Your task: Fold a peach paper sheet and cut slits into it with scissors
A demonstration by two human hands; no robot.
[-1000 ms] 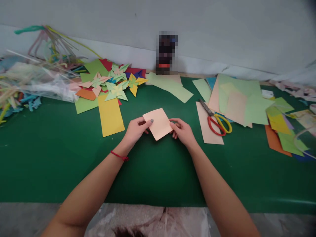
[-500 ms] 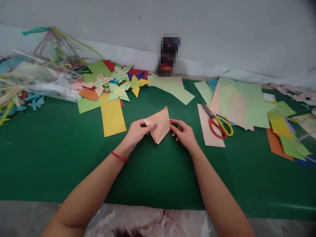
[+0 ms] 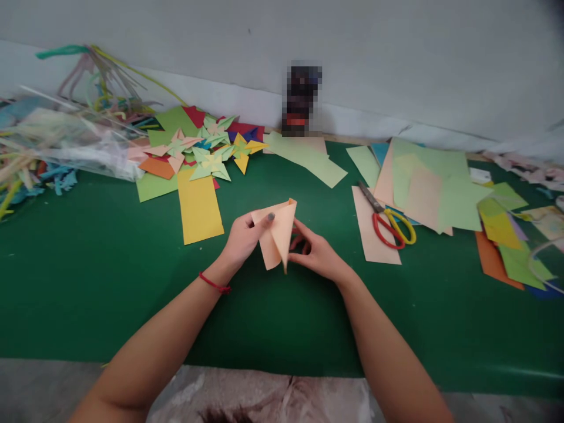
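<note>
A peach sheet of folded origami paper [image 3: 277, 231] is held up over the green table, its right flap bent over into a narrow point at the bottom. My left hand [image 3: 244, 235] pinches its left side, thumb on the front face and fingers behind. On the other side my right hand [image 3: 318, 249] has its index finger and thumb at the right flap, fingers curled; the fingertips are partly hidden by the paper. A yellow paper rectangle [image 3: 200, 208] lies left of my left hand. Right of my right hand, scissors [image 3: 388, 223] with red and yellow handles rest on a peach strip [image 3: 368, 232].
Folded paper stars [image 3: 212, 163] sit on coloured sheets at the back left, beside a plastic bag [image 3: 97, 150] and coloured strips. Pale green sheets [image 3: 458, 188] are stacked at the right, with more coloured papers [image 3: 504, 235] beyond. A pixelated object [image 3: 302, 100] stands by the wall.
The paper's right flap has been folded inward, so its outline is narrower and its lower tip hangs further down. My right hand has shifted left and slightly down with it.
</note>
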